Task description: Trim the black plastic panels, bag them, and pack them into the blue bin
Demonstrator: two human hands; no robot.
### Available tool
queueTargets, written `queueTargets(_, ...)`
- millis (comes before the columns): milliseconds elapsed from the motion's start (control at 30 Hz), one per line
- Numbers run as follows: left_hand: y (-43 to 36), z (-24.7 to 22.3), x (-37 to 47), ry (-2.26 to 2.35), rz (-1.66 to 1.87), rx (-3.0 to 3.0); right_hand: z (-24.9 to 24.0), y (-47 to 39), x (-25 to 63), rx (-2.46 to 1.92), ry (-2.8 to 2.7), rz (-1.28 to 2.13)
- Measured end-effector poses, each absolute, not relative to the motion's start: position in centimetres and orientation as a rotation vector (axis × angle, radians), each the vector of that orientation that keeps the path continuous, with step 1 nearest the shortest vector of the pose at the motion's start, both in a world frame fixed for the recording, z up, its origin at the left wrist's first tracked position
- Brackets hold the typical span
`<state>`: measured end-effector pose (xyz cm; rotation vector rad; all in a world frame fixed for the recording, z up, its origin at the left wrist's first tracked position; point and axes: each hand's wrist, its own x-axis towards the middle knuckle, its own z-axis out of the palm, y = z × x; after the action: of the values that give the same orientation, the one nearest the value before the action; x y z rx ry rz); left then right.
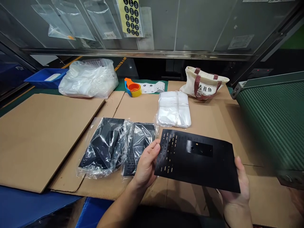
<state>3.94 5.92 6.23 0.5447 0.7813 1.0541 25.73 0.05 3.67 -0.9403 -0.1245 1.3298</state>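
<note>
Cardboard (140, 106) lies spread over the counter (121, 86), probably so that the flat black parts do not scratch on a hard top. The black panel (201, 167) is held above it, tilted, its left end a little higher than its right, and gripped by its two short ends, likely because that leaves the broad face, with its slots and shinier rectangle, in plain view and free of touch. Two wrapped panels, one farther left (102, 144) and one just beside the left hand (146, 166), lie flat in clear plastic, seemingly set aside to keep the space in front of the body usable. A bundle of clear bags (174, 109) sits just beyond the held panel, perhaps for an easy reach, while the tape dispenser (133, 88) stands farther back. As for the fingers, the left ones pinch the panel's slotted end, thumb at the edge and the others curled behind it, largely out of sight. On the right hand (238, 182), the thumb lies along the opposite edge and the fingers go under the panel; how firmly they press there cannot be told. The panel therefore spans the gap between both hands, its middle unsupported.
</note>
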Motion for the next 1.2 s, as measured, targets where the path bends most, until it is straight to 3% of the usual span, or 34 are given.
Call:
queueTargets(167,6.4,5.8,3.0,0.798,1.059,0.711,3.6,0.0,25.8,-0.974,-0.153,1.312)
queueTargets(367,6.9,6.1,1.8,0.973,0.97,1.369,3.2,-0.4,25.8,-0.989,-0.148,1.348)
queueTargets(500,7.3,6.6,2.2,1.066,0.972,1.391,3.2,-0.8,25.5,-0.974,-0.161,1.375)
queueTargets(967,8.5,5.7,0.1,1.316,1.678,1.441,1.7,-2.0,26.5,-1.051,-0.155,1.347)
queueTargets(1033,8.3,6.0,-0.2,1.272,1.572,1.539,1.8,-2.0,26.5,-1.052,-0.147,1.349)
queueTargets(1200,7.1,7.3,-0.1,0.932,0.865,1.655,2.0,-1.9,26.5,-1.047,-0.086,1.357)
